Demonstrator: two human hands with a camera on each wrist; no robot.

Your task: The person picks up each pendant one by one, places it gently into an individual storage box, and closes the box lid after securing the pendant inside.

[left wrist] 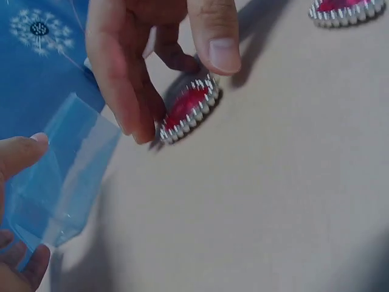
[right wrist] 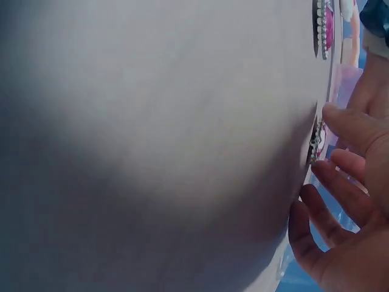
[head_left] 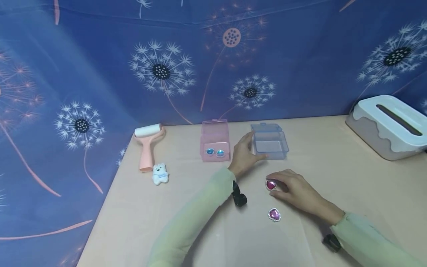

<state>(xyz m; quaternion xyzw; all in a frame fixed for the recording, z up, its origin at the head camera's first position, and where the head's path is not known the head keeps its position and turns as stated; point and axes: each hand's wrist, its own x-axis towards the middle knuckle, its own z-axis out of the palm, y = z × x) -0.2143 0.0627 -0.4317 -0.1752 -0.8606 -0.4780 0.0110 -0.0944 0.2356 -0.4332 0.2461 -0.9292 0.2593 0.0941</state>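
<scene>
My left hand (head_left: 244, 155) holds the left side of an open, see-through blue box (head_left: 280, 146), its thumb along the front. The same box (left wrist: 73, 176) shows in the left wrist view. My right hand (head_left: 295, 191) pinches a deep-pink heart-shaped gem (head_left: 271, 185) between thumb and fingers, close over the table. A rim of pearly beads surrounds this gem (left wrist: 188, 109). Nearer the front lies a lighter purple-pink heart gem (head_left: 274, 214) with a similar rim. Left of the left hand stands an open pink box (head_left: 215, 135) with two blue gems (head_left: 219, 153) in it.
A pink-handled lint roller (head_left: 146, 148) and a small pale-blue bear figure (head_left: 160, 174) lie at the left. A tissue box (head_left: 388, 126) with a white lid stands at the far right. Behind the table (head_left: 186, 207) hangs a blue dandelion-print cloth (head_left: 200, 66).
</scene>
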